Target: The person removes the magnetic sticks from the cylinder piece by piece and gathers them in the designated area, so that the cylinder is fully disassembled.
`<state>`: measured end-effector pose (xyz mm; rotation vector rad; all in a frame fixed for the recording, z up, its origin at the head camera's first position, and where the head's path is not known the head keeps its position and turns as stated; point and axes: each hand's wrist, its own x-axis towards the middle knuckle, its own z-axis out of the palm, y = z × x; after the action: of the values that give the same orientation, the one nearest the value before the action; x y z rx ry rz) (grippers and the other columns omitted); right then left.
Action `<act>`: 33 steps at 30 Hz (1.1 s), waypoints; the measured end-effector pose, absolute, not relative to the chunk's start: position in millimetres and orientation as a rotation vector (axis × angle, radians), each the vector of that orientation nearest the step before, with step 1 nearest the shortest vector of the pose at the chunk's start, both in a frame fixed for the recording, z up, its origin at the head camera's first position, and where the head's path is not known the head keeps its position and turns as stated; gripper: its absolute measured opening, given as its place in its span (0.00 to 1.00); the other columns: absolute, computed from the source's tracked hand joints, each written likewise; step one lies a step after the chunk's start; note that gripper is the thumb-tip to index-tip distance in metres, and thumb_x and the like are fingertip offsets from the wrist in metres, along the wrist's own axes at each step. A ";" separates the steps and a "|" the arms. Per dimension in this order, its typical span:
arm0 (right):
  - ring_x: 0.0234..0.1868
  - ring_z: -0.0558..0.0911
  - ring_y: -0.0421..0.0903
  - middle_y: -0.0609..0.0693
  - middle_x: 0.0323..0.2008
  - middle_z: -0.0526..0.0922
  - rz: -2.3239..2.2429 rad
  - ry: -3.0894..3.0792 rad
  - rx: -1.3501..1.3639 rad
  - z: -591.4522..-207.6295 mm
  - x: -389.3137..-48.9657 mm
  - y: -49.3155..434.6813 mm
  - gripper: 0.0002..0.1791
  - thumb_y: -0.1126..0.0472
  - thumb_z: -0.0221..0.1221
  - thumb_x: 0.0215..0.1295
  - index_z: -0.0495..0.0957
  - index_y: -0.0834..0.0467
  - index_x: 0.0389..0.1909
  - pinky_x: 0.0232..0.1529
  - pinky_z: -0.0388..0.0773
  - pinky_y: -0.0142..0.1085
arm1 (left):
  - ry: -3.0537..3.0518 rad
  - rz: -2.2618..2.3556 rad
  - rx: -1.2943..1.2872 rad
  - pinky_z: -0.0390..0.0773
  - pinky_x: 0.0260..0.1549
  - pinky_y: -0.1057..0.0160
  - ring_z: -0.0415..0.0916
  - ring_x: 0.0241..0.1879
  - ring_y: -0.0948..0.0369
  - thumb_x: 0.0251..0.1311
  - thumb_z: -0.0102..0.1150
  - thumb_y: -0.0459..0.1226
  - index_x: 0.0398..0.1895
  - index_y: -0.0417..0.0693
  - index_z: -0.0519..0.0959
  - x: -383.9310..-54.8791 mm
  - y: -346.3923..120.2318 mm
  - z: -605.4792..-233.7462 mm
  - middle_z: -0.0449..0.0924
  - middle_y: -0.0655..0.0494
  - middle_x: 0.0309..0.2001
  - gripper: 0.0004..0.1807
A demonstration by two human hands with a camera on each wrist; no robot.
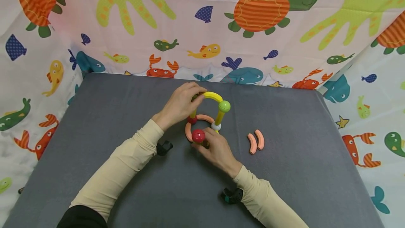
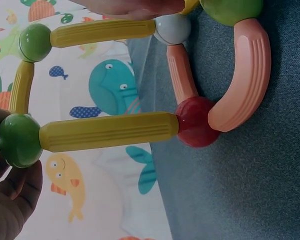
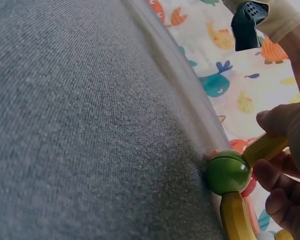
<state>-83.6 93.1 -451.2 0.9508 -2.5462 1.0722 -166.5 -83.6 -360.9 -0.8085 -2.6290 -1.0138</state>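
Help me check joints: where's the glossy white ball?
In the head view, the white ball is right of centre, below a ribbed yellow stick, beside the right hand.

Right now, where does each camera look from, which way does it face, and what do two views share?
Head: worn on the head, facing forward and down at the grey table; both sleeves, left hand and right hand show.
Left wrist: faces the left hand's grip on a green ball; part of the right hand enters at the top.
Right wrist: faces the right hand's grip on a yellow stick; part of the left arm shows top right.
Shared: head and left wrist both show the white ball.
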 end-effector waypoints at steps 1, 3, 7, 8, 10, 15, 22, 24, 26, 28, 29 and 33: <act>0.29 0.77 0.43 0.48 0.34 0.80 1.067 -2.543 0.944 -452.0 -83.8 93.6 0.12 0.59 0.70 0.57 0.80 0.54 0.40 0.32 0.73 0.30 | -2.632 -1.018 -0.801 0.77 0.41 0.58 0.74 0.42 0.55 0.67 0.58 0.37 0.50 0.41 0.82 -166.5 -83.4 -360.8 0.82 0.50 0.43 0.13; 0.28 0.77 0.43 0.48 0.32 0.79 1.049 -2.557 0.920 -452.5 -84.0 95.6 0.10 0.60 0.69 0.57 0.80 0.54 0.39 0.31 0.73 0.30 | -2.640 -1.024 -0.785 0.77 0.41 0.59 0.74 0.41 0.56 0.67 0.58 0.37 0.50 0.41 0.82 -166.5 -83.2 -360.5 0.82 0.50 0.43 0.12; 0.29 0.79 0.44 0.48 0.32 0.81 1.030 -2.601 0.872 -451.3 -85.6 101.6 0.10 0.61 0.69 0.58 0.80 0.54 0.38 0.32 0.76 0.32 | -2.655 -1.029 -0.754 0.78 0.39 0.59 0.75 0.39 0.56 0.67 0.58 0.37 0.48 0.41 0.83 -165.6 -83.3 -358.3 0.81 0.50 0.42 0.12; 0.30 0.80 0.44 0.48 0.33 0.82 1.029 -2.615 0.858 -450.5 -86.1 103.5 0.10 0.61 0.69 0.58 0.80 0.55 0.39 0.33 0.77 0.33 | -2.662 -1.033 -0.744 0.78 0.39 0.59 0.75 0.38 0.56 0.66 0.58 0.36 0.48 0.41 0.82 -165.3 -83.5 -357.7 0.81 0.50 0.42 0.11; 0.32 0.81 0.45 0.48 0.34 0.82 1.040 -2.638 0.834 -449.9 -87.9 107.9 0.12 0.60 0.69 0.58 0.80 0.56 0.42 0.35 0.79 0.35 | -2.676 -1.047 -0.717 0.78 0.38 0.59 0.75 0.37 0.56 0.65 0.59 0.36 0.47 0.41 0.82 -164.6 -84.1 -356.2 0.81 0.50 0.41 0.11; 0.35 0.82 0.47 0.52 0.39 0.84 1.047 -2.679 0.763 -449.0 -94.7 120.4 0.19 0.62 0.68 0.59 0.79 0.60 0.51 0.39 0.81 0.41 | -2.719 -1.078 -0.635 0.78 0.37 0.59 0.75 0.36 0.56 0.64 0.60 0.37 0.46 0.42 0.82 -162.8 -86.8 -352.6 0.79 0.50 0.38 0.11; 0.33 0.83 0.50 0.52 0.40 0.84 1.079 -2.684 0.733 -448.4 -107.3 130.9 0.19 0.64 0.67 0.59 0.79 0.59 0.52 0.35 0.80 0.43 | -2.747 -1.141 -0.524 0.77 0.37 0.60 0.74 0.35 0.57 0.62 0.60 0.37 0.45 0.42 0.81 -162.2 -92.3 -351.9 0.77 0.50 0.36 0.11; 0.33 0.82 0.49 0.52 0.39 0.84 1.083 -2.689 0.726 -448.6 -108.9 131.9 0.19 0.63 0.67 0.59 0.79 0.59 0.52 0.34 0.79 0.41 | -2.754 -1.159 -0.500 0.78 0.37 0.60 0.75 0.36 0.57 0.62 0.60 0.37 0.46 0.41 0.81 -162.4 -93.7 -352.3 0.78 0.50 0.37 0.11; 0.32 0.82 0.49 0.52 0.39 0.84 1.083 -2.693 0.718 -448.7 -109.4 132.2 0.18 0.62 0.67 0.59 0.80 0.59 0.51 0.33 0.77 0.39 | -2.760 -1.173 -0.483 0.78 0.38 0.59 0.75 0.36 0.57 0.63 0.60 0.37 0.46 0.41 0.81 -162.8 -94.7 -352.5 0.78 0.50 0.37 0.12; 0.32 0.81 0.48 0.52 0.38 0.84 1.078 -2.697 0.713 -448.7 -109.5 132.4 0.19 0.62 0.67 0.60 0.80 0.59 0.52 0.32 0.76 0.37 | -2.764 -1.182 -0.474 0.79 0.38 0.59 0.76 0.37 0.56 0.63 0.60 0.38 0.46 0.41 0.81 -163.0 -95.4 -352.5 0.78 0.50 0.38 0.12; 0.32 0.81 0.48 0.52 0.37 0.83 1.089 -2.698 0.710 -448.6 -109.4 132.4 0.19 0.62 0.67 0.59 0.80 0.59 0.52 0.32 0.76 0.37 | -2.767 -1.183 -0.472 0.79 0.38 0.59 0.76 0.37 0.56 0.63 0.60 0.38 0.46 0.41 0.81 -163.1 -95.5 -352.5 0.78 0.49 0.38 0.12; 0.31 0.80 0.48 0.51 0.35 0.82 1.141 -2.692 0.700 -446.8 -108.1 133.4 0.22 0.62 0.69 0.57 0.79 0.60 0.53 0.32 0.77 0.37 | -2.772 -1.181 -0.471 0.79 0.38 0.59 0.75 0.37 0.56 0.63 0.60 0.38 0.46 0.41 0.81 -163.9 -95.7 -352.1 0.78 0.49 0.38 0.12</act>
<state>-108.1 133.4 -446.8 0.6998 -2.6918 1.1407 -163.9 -95.7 -352.1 -0.4710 -2.7716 -1.1812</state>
